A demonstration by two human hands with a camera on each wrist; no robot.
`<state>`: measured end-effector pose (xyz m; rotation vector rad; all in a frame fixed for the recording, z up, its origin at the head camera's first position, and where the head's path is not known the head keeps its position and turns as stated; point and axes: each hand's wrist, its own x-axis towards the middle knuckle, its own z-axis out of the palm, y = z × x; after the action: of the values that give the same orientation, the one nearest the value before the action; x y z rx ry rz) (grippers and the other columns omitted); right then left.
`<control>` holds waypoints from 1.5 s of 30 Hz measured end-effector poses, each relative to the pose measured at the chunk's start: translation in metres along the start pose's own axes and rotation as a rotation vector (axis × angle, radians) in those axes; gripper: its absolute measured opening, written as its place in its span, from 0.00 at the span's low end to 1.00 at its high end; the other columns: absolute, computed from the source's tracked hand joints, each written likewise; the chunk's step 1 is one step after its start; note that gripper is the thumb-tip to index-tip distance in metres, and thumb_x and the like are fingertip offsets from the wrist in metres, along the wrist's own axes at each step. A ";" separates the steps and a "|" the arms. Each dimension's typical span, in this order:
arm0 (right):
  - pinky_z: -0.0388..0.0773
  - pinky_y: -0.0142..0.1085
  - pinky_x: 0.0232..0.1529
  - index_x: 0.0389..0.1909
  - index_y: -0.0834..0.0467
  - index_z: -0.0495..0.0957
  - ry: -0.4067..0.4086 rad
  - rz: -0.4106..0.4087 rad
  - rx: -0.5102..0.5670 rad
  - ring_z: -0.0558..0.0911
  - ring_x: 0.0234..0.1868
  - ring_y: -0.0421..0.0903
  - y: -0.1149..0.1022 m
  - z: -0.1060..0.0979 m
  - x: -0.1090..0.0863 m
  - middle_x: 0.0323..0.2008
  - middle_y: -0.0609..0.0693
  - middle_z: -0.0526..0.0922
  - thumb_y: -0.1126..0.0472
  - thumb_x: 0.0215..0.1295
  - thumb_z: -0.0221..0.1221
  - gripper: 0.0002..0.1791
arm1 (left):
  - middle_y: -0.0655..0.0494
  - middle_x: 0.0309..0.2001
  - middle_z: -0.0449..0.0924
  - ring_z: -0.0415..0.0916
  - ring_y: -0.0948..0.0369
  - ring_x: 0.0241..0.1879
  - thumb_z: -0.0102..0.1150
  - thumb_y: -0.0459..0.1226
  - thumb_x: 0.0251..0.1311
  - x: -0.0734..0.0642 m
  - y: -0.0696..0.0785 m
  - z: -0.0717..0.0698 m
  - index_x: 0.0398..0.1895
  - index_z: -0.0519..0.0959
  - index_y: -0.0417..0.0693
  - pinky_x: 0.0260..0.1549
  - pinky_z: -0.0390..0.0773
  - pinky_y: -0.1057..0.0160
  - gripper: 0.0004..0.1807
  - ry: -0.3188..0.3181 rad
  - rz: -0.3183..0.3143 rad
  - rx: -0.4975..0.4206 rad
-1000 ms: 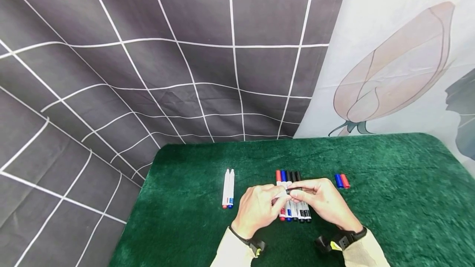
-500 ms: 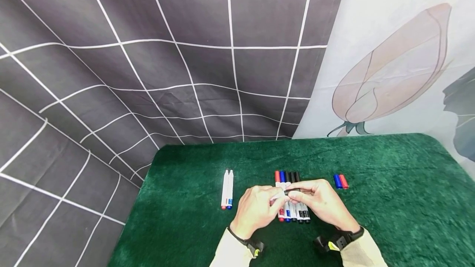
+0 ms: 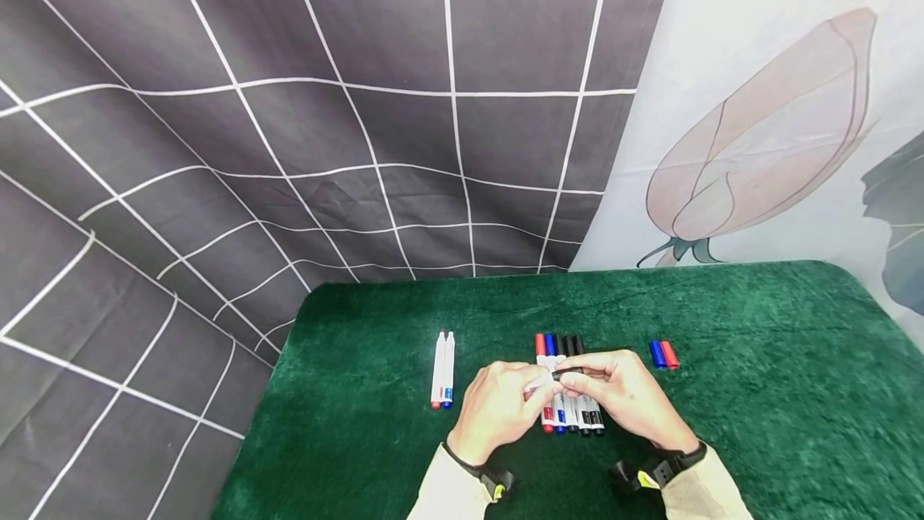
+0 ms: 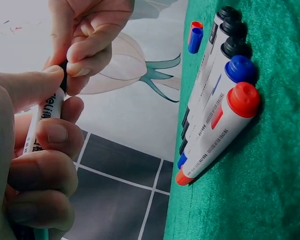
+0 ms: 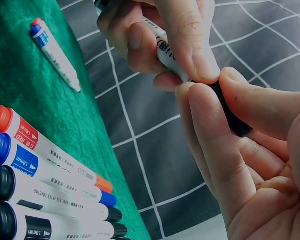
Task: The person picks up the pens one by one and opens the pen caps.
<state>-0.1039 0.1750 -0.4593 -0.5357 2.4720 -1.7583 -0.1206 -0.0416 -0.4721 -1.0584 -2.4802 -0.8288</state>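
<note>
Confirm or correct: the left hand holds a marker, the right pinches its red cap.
Wrong on colour: the cap is black, not red, as the right wrist view shows. The left hand does hold the marker; the right hand pinches the cap.

Left hand (image 4: 40, 170), eight o'clock, grips a marker (image 4: 50, 106); right hand (image 4: 92, 37), eleven, pinches its cap (image 4: 65, 77); five markers (image 4: 213, 94) lie at two.

"What sort of place are you seeing?"

"A cloth-hung nook, I'd say; home or studio, I can't tell from here. My head view shows grey gridded cloth (image 3: 404, 131) (creases and all) behind and left of the green plush-topped table (image 3: 765, 392), and white flower-print cloth (image 3: 765, 135) behind its right part."
</note>
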 end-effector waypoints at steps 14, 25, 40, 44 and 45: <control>0.81 0.33 0.35 0.49 0.62 0.86 -0.009 0.020 0.004 0.84 0.35 0.36 0.000 0.002 0.001 0.42 0.51 0.88 0.60 0.69 0.63 0.13 | 0.70 0.19 0.65 0.60 0.75 0.19 0.57 0.48 0.70 -0.001 -0.002 -0.003 0.18 0.70 0.59 0.18 0.57 0.77 0.20 -0.019 -0.033 -0.063; 0.78 0.31 0.34 0.48 0.59 0.87 -0.005 0.025 -0.029 0.81 0.34 0.35 -0.002 0.002 0.000 0.43 0.49 0.88 0.59 0.68 0.64 0.12 | 0.73 0.20 0.69 0.64 0.77 0.21 0.57 0.48 0.70 -0.001 -0.004 -0.003 0.22 0.78 0.61 0.22 0.63 0.79 0.15 -0.044 -0.033 -0.047; 0.83 0.39 0.44 0.54 0.64 0.80 0.024 0.125 0.190 0.88 0.44 0.47 -0.002 0.002 0.004 0.48 0.57 0.86 0.58 0.65 0.67 0.20 | 0.69 0.21 0.72 0.68 0.74 0.22 0.60 0.45 0.67 0.001 -0.003 -0.001 0.18 0.72 0.58 0.23 0.63 0.79 0.18 0.053 -0.025 -0.082; 0.83 0.45 0.41 0.53 0.65 0.78 0.039 0.149 0.219 0.88 0.41 0.49 -0.001 0.004 0.004 0.45 0.57 0.87 0.59 0.66 0.66 0.19 | 0.67 0.23 0.77 0.73 0.72 0.24 0.59 0.46 0.69 0.000 -0.003 -0.001 0.20 0.76 0.56 0.26 0.69 0.78 0.17 0.066 -0.038 -0.095; 0.83 0.44 0.41 0.53 0.66 0.78 0.045 0.150 0.228 0.88 0.41 0.48 -0.001 0.004 0.004 0.45 0.57 0.87 0.60 0.66 0.66 0.19 | 0.66 0.26 0.80 0.77 0.72 0.26 0.59 0.46 0.69 0.001 -0.002 -0.001 0.23 0.80 0.56 0.28 0.71 0.77 0.15 0.069 -0.048 -0.098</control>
<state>-0.1066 0.1697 -0.4592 -0.2885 2.2298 -1.9743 -0.1227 -0.0436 -0.4716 -0.9885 -2.4380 -0.9929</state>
